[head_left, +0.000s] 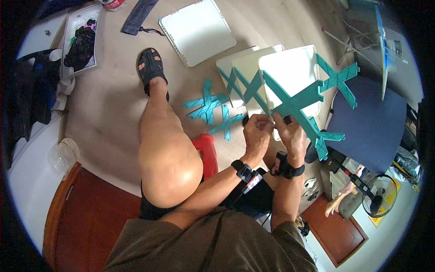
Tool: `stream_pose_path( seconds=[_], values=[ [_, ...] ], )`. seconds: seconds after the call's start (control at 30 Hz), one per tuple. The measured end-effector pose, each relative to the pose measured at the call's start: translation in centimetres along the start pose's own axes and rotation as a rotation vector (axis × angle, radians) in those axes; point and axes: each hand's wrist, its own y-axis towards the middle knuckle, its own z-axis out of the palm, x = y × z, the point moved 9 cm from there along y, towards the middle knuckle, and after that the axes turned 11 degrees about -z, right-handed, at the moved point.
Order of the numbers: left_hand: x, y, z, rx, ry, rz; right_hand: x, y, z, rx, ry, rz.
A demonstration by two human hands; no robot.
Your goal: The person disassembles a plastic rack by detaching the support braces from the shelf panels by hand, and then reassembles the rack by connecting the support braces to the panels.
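Note:
Several white plastic panels (294, 68) stand in a row in front of me, joined by teal X-shaped plastic braces (292, 103). At the lower corner of the closest panel, my left hand (257, 136) pinches the panel's edge with curled fingers. Right beside it, my right hand (292, 138) is closed around the same corner, thumb up against the teal brace's lower part. Both sets of fingertips are partly hidden, and the exact contact is hard to see. Another teal brace (340, 81) sticks out from the right side of the closest panel.
Loose teal braces (207, 102) lie on the floor left of the panels, near a flat white panel (198, 32). A red stool (207, 156) is by my leg. A white box (81, 45) with black plastic stands far left; a small fan (379, 196) is at right.

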Motion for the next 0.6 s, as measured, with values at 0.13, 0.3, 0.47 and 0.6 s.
stream_pose_path(
  seconds=[0.13, 0.3, 0.47, 0.6],
  values=[
    [-0.6, 0.1, 0.0, 0.019, -0.209, -0.015, -1.7, -0.8, 0.3, -0.066, -0.057, 0.087],
    [-1.1, 0.0, 0.7, 0.1, -0.312, 0.015, -0.8, -1.0, -0.3, -0.15, -0.15, 0.089],
    [-0.7, 0.5, 0.5, 0.117, -0.271, 0.045, -2.3, -1.2, 0.4, -0.131, -0.052, 0.208],
    [-2.0, 0.3, 0.4, 0.059, -0.226, -0.013, -2.1, -1.0, 1.1, -0.128, 0.208, 0.311]
  ],
)
